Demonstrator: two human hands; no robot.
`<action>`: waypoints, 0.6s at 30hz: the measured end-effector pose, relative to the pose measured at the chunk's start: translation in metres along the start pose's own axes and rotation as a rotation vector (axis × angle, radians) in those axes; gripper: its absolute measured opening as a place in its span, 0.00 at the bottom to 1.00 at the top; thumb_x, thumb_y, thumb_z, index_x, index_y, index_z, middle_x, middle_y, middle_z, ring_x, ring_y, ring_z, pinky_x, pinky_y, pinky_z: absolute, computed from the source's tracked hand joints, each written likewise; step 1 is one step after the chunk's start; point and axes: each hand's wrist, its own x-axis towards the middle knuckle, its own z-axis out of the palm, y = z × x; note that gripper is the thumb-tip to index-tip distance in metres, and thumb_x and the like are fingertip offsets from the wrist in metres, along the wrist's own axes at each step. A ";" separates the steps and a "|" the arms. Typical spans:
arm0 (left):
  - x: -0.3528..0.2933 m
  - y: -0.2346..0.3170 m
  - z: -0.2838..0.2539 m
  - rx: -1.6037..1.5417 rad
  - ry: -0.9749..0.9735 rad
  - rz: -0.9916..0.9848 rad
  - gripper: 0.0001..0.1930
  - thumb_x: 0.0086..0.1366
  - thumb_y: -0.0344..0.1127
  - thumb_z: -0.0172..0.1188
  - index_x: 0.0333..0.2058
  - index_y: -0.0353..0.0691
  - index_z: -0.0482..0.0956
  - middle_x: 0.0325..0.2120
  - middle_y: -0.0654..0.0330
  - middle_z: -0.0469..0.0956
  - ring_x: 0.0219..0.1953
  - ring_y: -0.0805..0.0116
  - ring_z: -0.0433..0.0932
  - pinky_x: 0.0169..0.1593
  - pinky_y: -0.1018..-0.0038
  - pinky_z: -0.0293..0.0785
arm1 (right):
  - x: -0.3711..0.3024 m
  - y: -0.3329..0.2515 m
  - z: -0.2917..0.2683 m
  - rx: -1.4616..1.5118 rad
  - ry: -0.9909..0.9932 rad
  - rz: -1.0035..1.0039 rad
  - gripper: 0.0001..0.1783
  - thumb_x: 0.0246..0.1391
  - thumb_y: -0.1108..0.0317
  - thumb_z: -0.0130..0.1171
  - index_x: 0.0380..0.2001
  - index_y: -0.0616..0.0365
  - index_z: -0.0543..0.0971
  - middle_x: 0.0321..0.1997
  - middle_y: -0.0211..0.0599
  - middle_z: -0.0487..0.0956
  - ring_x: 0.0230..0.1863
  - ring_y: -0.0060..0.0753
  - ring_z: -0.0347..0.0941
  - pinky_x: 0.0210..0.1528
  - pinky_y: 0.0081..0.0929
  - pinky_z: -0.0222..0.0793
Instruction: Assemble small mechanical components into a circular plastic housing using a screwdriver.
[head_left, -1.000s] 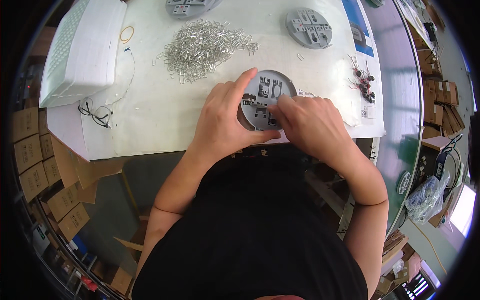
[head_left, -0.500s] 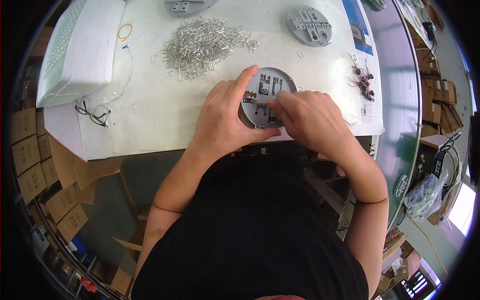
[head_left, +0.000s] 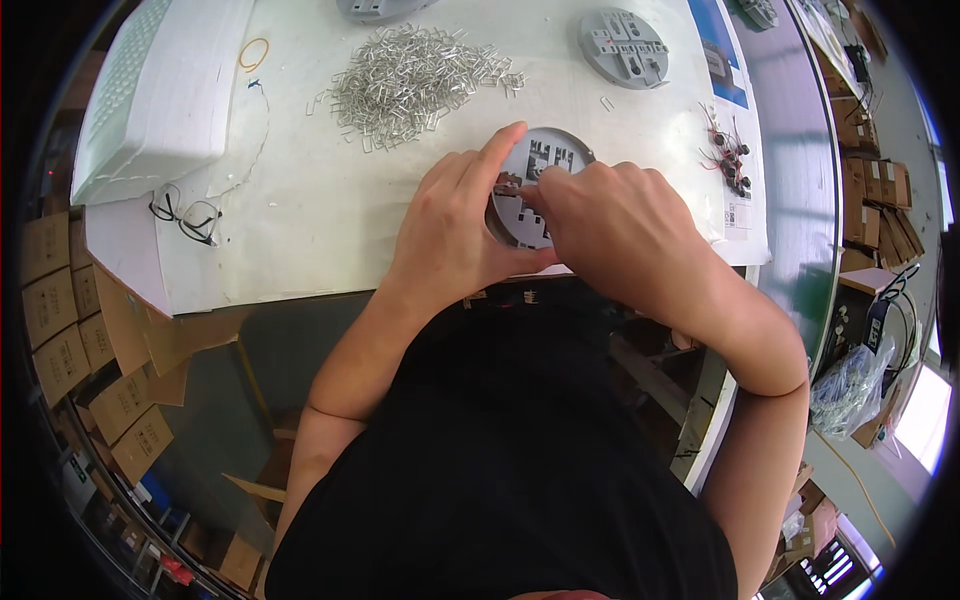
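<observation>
A round grey plastic base (head_left: 518, 160) with slots and dark fittings is held near the table's front edge. My left hand (head_left: 445, 225) is closed round its left rim, with thumb and index finger spread along the edge. Over the base's middle and right side, my right hand (head_left: 620, 215) is closed, its fingertips pressed down near the centre slots. What those fingertips grip, if anything, is hidden under them. Beyond my hands lies a heap of small U-shaped metal wire clips (head_left: 405, 85).
Another round grey base (head_left: 625, 48) stands at the far right, with a stray clip (head_left: 606, 103) below it; one more base (head_left: 385, 8) is cut off by the top edge. Small wired black parts (head_left: 735, 165) lie right. White foam (head_left: 175, 100) and eyeglasses (head_left: 198, 222) are left.
My right hand has shifted left and slightly away from me across the base, its fingertips now nearer the centre-left slots. The right elbow has swung outward. My left hand keeps its hold.
</observation>
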 end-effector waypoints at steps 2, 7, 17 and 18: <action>-0.001 -0.001 0.000 -0.004 -0.004 -0.006 0.57 0.43 0.51 0.88 0.69 0.37 0.70 0.36 0.55 0.81 0.40 0.54 0.80 0.50 0.58 0.78 | -0.003 0.000 -0.005 0.016 0.004 -0.006 0.10 0.68 0.64 0.59 0.33 0.56 0.84 0.26 0.49 0.83 0.29 0.59 0.81 0.32 0.51 0.76; -0.003 -0.002 0.000 -0.002 0.000 0.004 0.56 0.44 0.50 0.88 0.70 0.38 0.69 0.37 0.55 0.81 0.41 0.54 0.80 0.51 0.58 0.78 | -0.003 0.009 -0.006 0.038 -0.031 -0.031 0.06 0.60 0.68 0.64 0.33 0.55 0.88 0.26 0.45 0.85 0.30 0.52 0.86 0.33 0.44 0.82; 0.000 -0.018 -0.019 -0.469 -0.126 -0.384 0.18 0.69 0.24 0.67 0.57 0.31 0.80 0.39 0.59 0.85 0.35 0.73 0.82 0.45 0.77 0.77 | -0.041 0.019 0.068 0.168 0.607 -0.225 0.30 0.52 0.57 0.79 0.55 0.56 0.81 0.45 0.45 0.83 0.38 0.45 0.83 0.40 0.37 0.78; 0.002 -0.011 -0.018 -0.602 -0.106 -0.407 0.13 0.71 0.23 0.65 0.52 0.30 0.81 0.39 0.61 0.85 0.36 0.75 0.81 0.44 0.78 0.77 | -0.041 0.021 0.080 0.077 0.753 -0.250 0.31 0.51 0.58 0.80 0.56 0.54 0.81 0.46 0.44 0.82 0.37 0.43 0.83 0.39 0.33 0.78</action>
